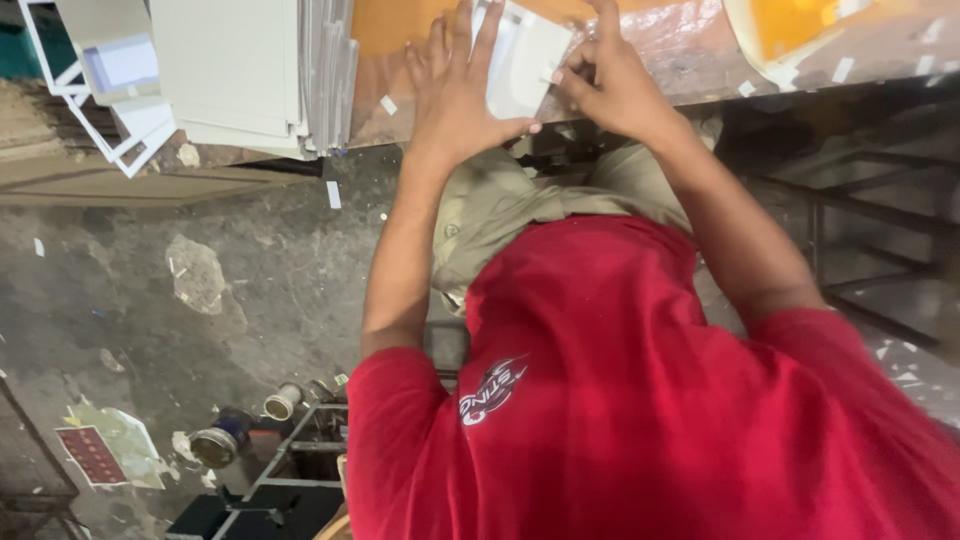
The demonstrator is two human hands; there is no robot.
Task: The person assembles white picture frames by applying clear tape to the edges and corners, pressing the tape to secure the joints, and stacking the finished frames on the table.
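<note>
on the plastic-covered table point(690, 60) both hands, left point(455, 85) and right point(615, 85), grip a white card point(525, 60) (top cut off).

Stack of flat white panels point(228, 70) sat left of the hands, a yellow-lined white tray point(790, 30) off to the right, and some tins point(245, 425) were on the dirty floor point(200, 280) well below.
</note>
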